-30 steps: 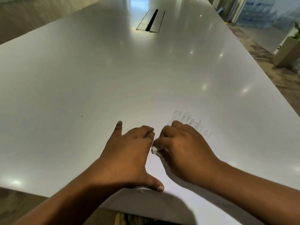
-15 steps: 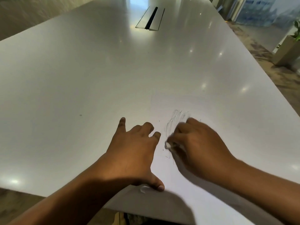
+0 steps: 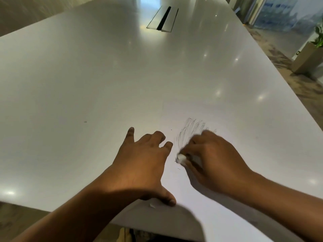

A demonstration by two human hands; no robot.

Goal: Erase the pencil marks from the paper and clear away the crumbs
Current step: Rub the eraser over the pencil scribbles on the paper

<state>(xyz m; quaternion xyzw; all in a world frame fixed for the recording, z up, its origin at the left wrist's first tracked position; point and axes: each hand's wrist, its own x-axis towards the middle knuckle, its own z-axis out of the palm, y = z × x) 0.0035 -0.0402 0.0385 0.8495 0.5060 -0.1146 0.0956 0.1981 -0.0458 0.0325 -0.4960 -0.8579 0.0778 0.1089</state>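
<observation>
A white sheet of paper (image 3: 225, 119) lies on the pale table, hard to tell from it. Faint grey pencil marks (image 3: 191, 130) run across the sheet just beyond my right hand. My right hand (image 3: 212, 159) grips a small white eraser (image 3: 180, 157), whose tip shows at the thumb side and touches the paper. This hand is motion-blurred. My left hand (image 3: 143, 159) presses flat on the paper's left part, fingers spread, thumb near the table's front edge. A few dark crumbs (image 3: 176, 164) lie beside the eraser.
The glossy white table (image 3: 87, 75) stretches far ahead, with a cable slot (image 3: 163, 20) near its far end. Its front edge runs just under my wrists. A small white scrap (image 3: 152, 205) lies by my left thumb. A planter (image 3: 309, 55) stands on the floor at right.
My right hand has rubbed the eraser to the right and back over the marks; the right part of the scribble has faded. My left hand has spread its fingers a little.
</observation>
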